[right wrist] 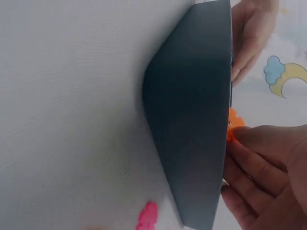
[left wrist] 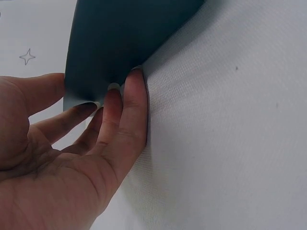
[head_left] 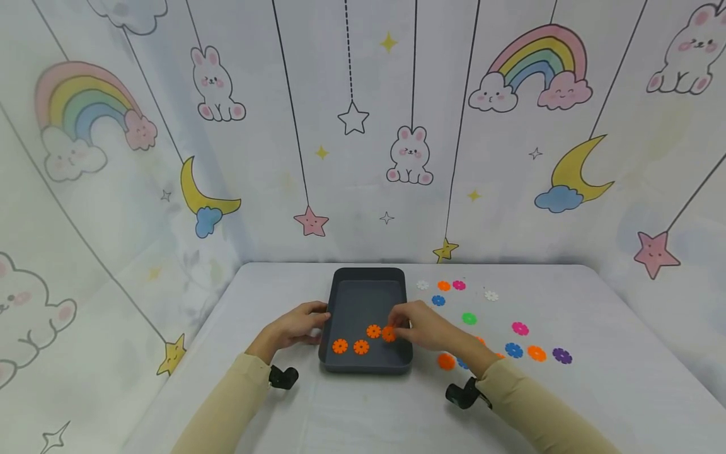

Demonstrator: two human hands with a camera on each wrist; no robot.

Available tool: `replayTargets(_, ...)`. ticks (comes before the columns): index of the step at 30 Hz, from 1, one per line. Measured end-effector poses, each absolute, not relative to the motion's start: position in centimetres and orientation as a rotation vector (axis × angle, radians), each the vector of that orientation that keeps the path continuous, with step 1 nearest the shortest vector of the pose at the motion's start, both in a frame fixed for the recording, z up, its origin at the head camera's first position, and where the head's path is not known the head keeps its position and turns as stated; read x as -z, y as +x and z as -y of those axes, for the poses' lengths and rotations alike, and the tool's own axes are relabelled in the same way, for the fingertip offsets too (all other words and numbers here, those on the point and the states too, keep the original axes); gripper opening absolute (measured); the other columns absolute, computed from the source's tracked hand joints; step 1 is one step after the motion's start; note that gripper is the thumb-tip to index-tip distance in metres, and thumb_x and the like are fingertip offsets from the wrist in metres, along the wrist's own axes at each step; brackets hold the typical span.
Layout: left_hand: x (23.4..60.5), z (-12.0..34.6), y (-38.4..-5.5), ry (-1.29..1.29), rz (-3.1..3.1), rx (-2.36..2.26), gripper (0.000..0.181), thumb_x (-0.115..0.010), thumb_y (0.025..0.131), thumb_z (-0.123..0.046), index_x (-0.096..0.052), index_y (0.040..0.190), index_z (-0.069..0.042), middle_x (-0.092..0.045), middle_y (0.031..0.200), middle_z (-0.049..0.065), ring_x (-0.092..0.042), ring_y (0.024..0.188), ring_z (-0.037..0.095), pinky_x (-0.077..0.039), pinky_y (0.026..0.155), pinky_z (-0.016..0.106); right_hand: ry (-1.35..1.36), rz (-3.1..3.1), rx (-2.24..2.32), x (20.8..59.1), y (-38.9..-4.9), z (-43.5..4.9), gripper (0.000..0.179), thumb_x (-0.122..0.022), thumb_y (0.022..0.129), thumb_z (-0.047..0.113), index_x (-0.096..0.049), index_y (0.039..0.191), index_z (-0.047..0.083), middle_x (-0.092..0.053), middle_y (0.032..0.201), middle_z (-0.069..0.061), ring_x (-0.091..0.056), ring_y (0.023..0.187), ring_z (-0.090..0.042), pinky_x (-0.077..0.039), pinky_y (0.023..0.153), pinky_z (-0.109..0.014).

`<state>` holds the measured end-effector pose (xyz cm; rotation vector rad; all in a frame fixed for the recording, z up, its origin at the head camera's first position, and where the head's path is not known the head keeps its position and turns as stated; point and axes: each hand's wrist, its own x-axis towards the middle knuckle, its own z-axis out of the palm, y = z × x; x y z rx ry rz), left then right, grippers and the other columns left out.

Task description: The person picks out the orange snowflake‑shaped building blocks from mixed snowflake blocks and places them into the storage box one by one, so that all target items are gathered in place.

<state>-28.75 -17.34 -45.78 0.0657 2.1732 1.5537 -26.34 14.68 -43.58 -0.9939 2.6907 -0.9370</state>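
Observation:
A dark grey rectangular tray (head_left: 368, 296) lies on the white table. My left hand (head_left: 296, 324) holds its left side, with the thumb at the rim and the other fingers against the outer wall in the left wrist view. Over the right part of the tray, my right hand (head_left: 422, 325) pinches an orange flower-shaped disc (right wrist: 234, 122) between thumb and fingers. Inside the tray are three more orange flower discs, one at the left (head_left: 339, 345), a second disc (head_left: 361, 347) beside it and a third disc (head_left: 373, 331) near the pinched one.
Right of the tray lie several scattered flower discs, among them a green disc (head_left: 469, 318), a pink disc (head_left: 520, 328), a blue disc (head_left: 513, 350) and a purple disc (head_left: 562, 355). My right forearm partly covers some. A patterned curtain (head_left: 363, 189) hangs behind the table.

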Motion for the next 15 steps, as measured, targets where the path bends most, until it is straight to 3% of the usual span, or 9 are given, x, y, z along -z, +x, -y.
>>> replayTargets(5, 45.7, 17.4, -28.8, 0.068, -2.169, -1.555, 0.051, -0.056, 0.107, -0.019, -0.042, 0.153, -0.001, -0.055, 0.143, 0.020, -0.060, 0.122, 0.031, -0.059, 0.089, 0.045, -1.019, -2.646, 0.917, 43.9, -26.4, -14.2, 0.010, -0.072, 0.094, 0.005, -0.071, 0.104, 0.008, -0.071, 0.095, 0.000, -0.064, 0.086, -0.011, -0.056, 0.077, -0.027)
replayTargets(15, 45.6, 17.4, -28.8, 0.065, -2.171, -1.542, 0.051, -0.055, 0.107, -0.019, -0.041, 0.153, -0.001, -0.054, 0.145, 0.020, -0.060, 0.122, 0.032, -0.059, 0.089, 0.045, -1.051, -2.636, 0.803, 44.8, -26.6, -13.3, 0.010, -0.073, 0.093, 0.003, -0.072, 0.102, 0.009, -0.070, 0.092, 0.006, -0.062, 0.082, -0.008, -0.056, 0.076, -0.025)
